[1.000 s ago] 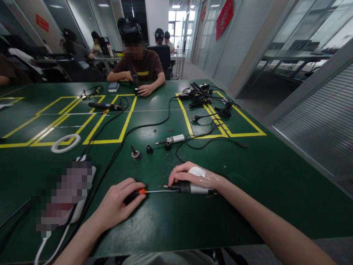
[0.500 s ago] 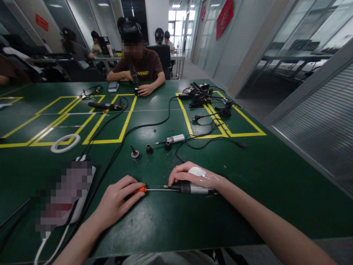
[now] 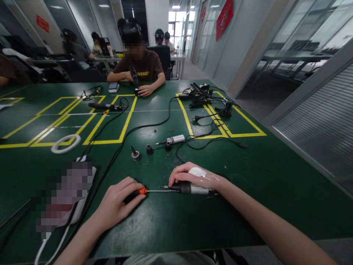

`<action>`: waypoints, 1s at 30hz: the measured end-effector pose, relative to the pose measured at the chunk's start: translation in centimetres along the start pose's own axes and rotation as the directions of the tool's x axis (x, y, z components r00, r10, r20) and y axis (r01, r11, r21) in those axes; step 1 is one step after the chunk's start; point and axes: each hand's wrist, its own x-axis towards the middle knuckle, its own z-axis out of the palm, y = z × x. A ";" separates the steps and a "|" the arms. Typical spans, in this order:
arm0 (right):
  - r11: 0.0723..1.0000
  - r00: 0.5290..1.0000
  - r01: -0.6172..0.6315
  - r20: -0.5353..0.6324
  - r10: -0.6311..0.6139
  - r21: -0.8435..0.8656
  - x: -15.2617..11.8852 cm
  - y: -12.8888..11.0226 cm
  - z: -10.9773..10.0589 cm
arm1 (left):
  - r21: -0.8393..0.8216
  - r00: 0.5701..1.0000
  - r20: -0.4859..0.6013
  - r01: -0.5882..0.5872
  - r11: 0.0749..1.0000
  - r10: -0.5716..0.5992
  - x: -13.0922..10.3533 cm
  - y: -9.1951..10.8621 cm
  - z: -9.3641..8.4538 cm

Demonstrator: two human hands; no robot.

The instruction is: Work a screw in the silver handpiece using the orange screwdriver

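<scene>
My left hand (image 3: pixel 118 200) is closed round the black and orange handle of a screwdriver (image 3: pixel 142 191). Its thin metal shaft points right, and the tip meets the front of a black and silver cylindrical tool (image 3: pixel 197 189) lying on the table. Over that tool rests my right hand (image 3: pixel 193 176), fingers curled down onto its black front part and a white round patch on its back. A narrow metal piece (image 3: pixel 163 187) sticks out leftward near my right fingertips. Whether the screwdriver tip sits inside the tool or only beside it, I cannot tell.
Beyond my hands lie a second silver tool (image 3: pixel 175 139), black cone-shaped parts (image 3: pixel 149 149), a round part with a stem (image 3: pixel 135 154) and tiny screws. A phone (image 3: pixel 66 195), white ring (image 3: pixel 65 143) and cables (image 3: pixel 117 151) are left. Opposite, a person (image 3: pixel 140 62) handles another tool.
My left fingers have shifted slightly on the screwdriver, so more of its black handle shows. My right hand and the cylindrical tool look unmoved.
</scene>
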 end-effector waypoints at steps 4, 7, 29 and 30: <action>1.000 1.000 -0.003 -0.003 0.003 0.005 0.0 0.0 0.1 | 0.042 1.000 -0.007 -0.025 0.999 0.026 0.1 -0.3 0.1; 1.000 1.000 -0.007 -0.002 0.007 0.004 0.0 -0.1 0.1 | 0.054 0.999 0.008 -0.045 0.998 0.044 0.0 -0.2 0.2; 1.000 1.000 0.002 0.010 -0.002 -0.017 0.0 -0.3 0.0 | 0.051 0.999 0.030 -0.033 0.998 0.032 -0.2 -0.3 0.3; 1.000 1.000 0.003 0.010 -0.003 -0.016 0.0 -0.3 0.0 | 0.045 0.999 0.030 -0.019 0.999 0.017 -0.2 -0.1 0.3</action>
